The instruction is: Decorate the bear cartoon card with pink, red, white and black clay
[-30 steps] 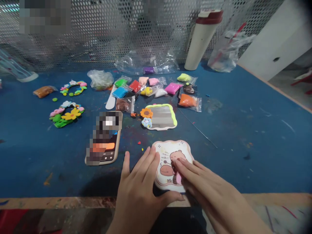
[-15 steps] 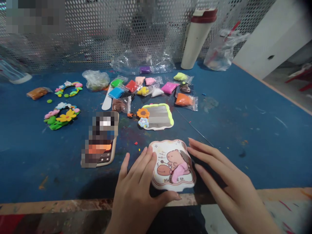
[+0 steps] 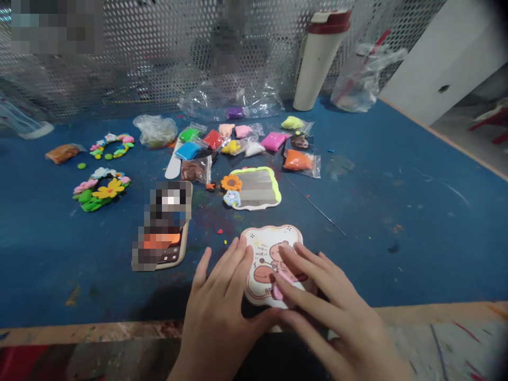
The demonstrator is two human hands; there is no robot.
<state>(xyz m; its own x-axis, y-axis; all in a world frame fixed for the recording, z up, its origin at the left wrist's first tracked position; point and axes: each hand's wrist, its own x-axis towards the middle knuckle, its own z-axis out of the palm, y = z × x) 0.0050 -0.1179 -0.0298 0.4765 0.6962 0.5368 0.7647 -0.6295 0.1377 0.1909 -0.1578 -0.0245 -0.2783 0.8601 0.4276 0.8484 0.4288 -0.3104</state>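
Note:
A wavy-edged white plaque printed with a cartoon animal lies flat at the table's front edge. On its lower part is a soft pink piece that looks like modelling clay, partly covered by my fingers. My left hand rests along the plaque's left side, fingers stretched, thumb by the bottom edge. My right hand lies over the plaque's right half with fingers spread, the fingertips at the pink piece and the printed animal. Its thumb reaches the left thumb near the bottom edge. The plaque's lower right is hidden.
Behind the plaque lies a small mirror with a yellow-green clay rim and two clay flowers. A phone is at left, near two flower rings. Several clay packets, a thin metal rod and a tumbler stand or lie farther back.
My right hand has moved left from beside the plaque to over its right half, covering part of the animal and the pink piece. My left hand has stayed nearly still.

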